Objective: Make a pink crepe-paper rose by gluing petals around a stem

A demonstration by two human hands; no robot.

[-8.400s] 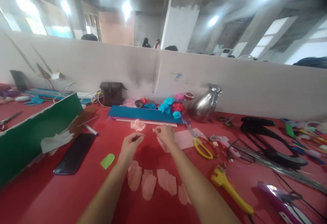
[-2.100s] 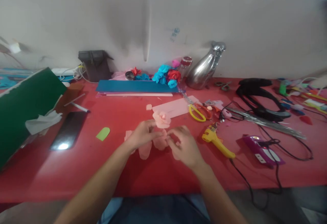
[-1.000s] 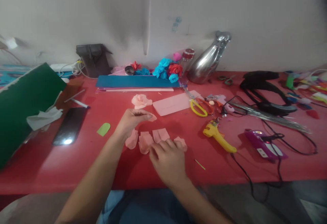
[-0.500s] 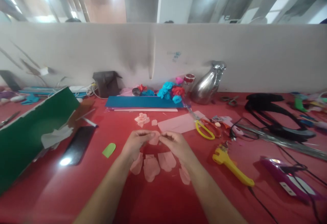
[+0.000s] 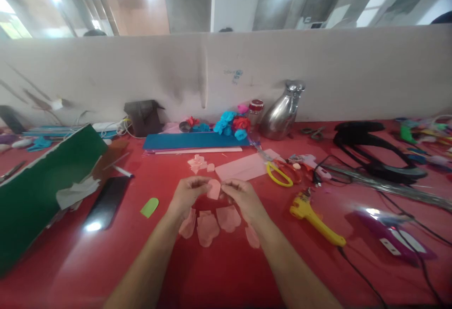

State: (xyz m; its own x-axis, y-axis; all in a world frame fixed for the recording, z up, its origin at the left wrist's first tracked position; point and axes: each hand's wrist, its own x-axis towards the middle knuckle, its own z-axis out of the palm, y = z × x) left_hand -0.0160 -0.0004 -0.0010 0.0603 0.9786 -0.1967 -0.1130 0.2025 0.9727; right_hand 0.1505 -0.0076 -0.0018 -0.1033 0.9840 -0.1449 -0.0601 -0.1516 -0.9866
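One long table (image 5: 208, 281) covered in red runs along a pale, scuffed partition wall (image 5: 148, 69). At the person's left, a large dark-green board (image 5: 52, 196) slants across the tabletop. Two bare forearms reach in from the near edge, bringing the left hand (image 5: 187, 198) and right hand (image 5: 243, 201) close together, fingers curled, thumbs against fingertips. Beyond them lie a flat blue sheet (image 5: 183, 140) and, to its right, a shiny silver metal jug (image 5: 280, 116). A pale pink paper rectangle (image 5: 240, 165) lies nearer; off to its lower right is a yellow glue gun (image 5: 318, 224). A black phone (image 5: 108, 203) rests beside the green board. Four loose clusters of pink paper petals (image 5: 208, 229) sit between the forearms, and a peach paper flower (image 5: 197, 163) lies just past the fingers. Next comes a lime-green rounded tab (image 5: 149, 207) left of the hands. Smallest is a single round-topped pink petal (image 5: 213, 190), pinched by both hands at opposite edges.
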